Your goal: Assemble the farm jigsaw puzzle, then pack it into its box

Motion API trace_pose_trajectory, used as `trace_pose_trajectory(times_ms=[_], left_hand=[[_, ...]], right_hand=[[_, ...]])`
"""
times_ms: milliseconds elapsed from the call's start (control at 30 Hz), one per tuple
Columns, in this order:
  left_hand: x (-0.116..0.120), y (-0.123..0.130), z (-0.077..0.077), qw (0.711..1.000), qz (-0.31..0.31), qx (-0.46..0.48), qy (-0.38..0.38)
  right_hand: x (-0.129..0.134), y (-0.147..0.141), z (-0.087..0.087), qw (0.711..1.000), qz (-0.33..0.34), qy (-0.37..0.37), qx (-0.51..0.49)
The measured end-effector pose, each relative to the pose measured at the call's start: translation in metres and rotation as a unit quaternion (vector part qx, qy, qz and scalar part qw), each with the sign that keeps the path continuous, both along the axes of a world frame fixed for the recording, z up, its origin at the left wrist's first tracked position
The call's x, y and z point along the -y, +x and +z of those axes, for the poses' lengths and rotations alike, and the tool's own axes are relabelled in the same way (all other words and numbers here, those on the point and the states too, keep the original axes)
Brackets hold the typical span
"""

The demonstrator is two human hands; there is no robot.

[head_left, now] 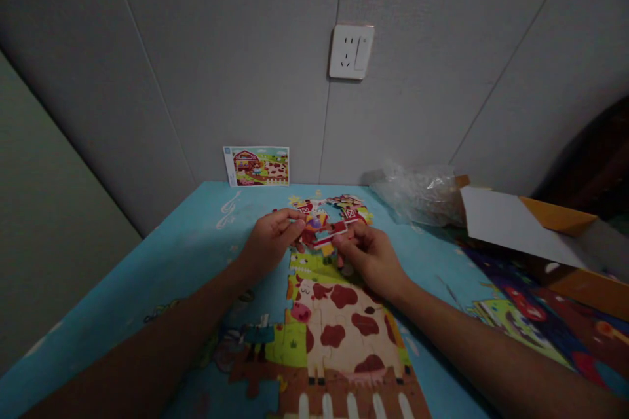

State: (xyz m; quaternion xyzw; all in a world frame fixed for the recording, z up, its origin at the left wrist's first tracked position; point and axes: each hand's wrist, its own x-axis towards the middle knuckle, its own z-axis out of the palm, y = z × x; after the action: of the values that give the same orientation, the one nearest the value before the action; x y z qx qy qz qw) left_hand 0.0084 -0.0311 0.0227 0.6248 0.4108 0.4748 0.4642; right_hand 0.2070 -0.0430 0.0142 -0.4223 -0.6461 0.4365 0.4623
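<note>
Two puzzle pieces are being held above the far end of a partly assembled puzzle (pixel 346 321), close to the middle of the worktop (pixel 196 226), which is being covered by a light-blue printed cloth. A purple-and-orange piece (pixel 315 220) is being gripped by the left hand (pixel 270 240), its thumb and fingers being kept nearly closed on the left edge. A red piece with a white strip (pixel 331 234) is being pinched by the right hand (pixel 369 255), its thumb being pressed close to the curled fingers. The two pieces are being brought so near each other that whether they are joined or only overlapping cannot be told. Below the hands, a brown-spotted cow, green grass and a white fence are being shown by the assembled part. Just beyond the hands, loose pieces (pixel 345 200) are being kept in a small pile. At the far edge of the worktop, a picture card (pixel 260 166) with a farm scene is being propped upright by the wall (pixel 246 78). To the right, a crumpled clear plastic bag (pixel 422 195) is being kept beside an open orange-and-white box (pixel 531 229), and a socket plate (pixel 351 52) is being carried by the wall above.
</note>
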Motion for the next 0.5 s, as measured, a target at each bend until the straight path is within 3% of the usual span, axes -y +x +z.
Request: trace_pose_trajectory(times_ms=[67, 133, 233, 300, 367, 500], left_hand=[[0.004, 0.004, -0.003, 0.998, -0.056, -0.040, -0.006], [0.005, 0.005, -0.005, 0.995, -0.053, -0.079, 0.011], [-0.002, -0.001, -0.004, 0.995, 0.049, -0.080, 0.042], [-0.011, -0.010, -0.004, 0.986, 0.141, -0.066, 0.055], [-0.021, -0.021, -0.006, 0.972, 0.212, -0.083, 0.060], [-0.038, -0.038, -0.017, 0.926, 0.260, -0.269, 0.057]], right_hand=[[0.004, -0.007, -0.001, 0.995, 0.009, 0.019, 0.099], [0.002, -0.005, 0.001, 0.984, 0.011, 0.043, 0.173], [-0.017, 0.016, 0.003, 0.967, -0.079, 0.089, 0.224], [-0.035, 0.034, 0.002, 0.938, -0.202, 0.132, 0.249], [-0.050, 0.048, -0.002, 0.900, -0.273, 0.143, 0.309], [-0.063, 0.056, -0.010, 0.890, -0.262, 0.064, 0.367]])
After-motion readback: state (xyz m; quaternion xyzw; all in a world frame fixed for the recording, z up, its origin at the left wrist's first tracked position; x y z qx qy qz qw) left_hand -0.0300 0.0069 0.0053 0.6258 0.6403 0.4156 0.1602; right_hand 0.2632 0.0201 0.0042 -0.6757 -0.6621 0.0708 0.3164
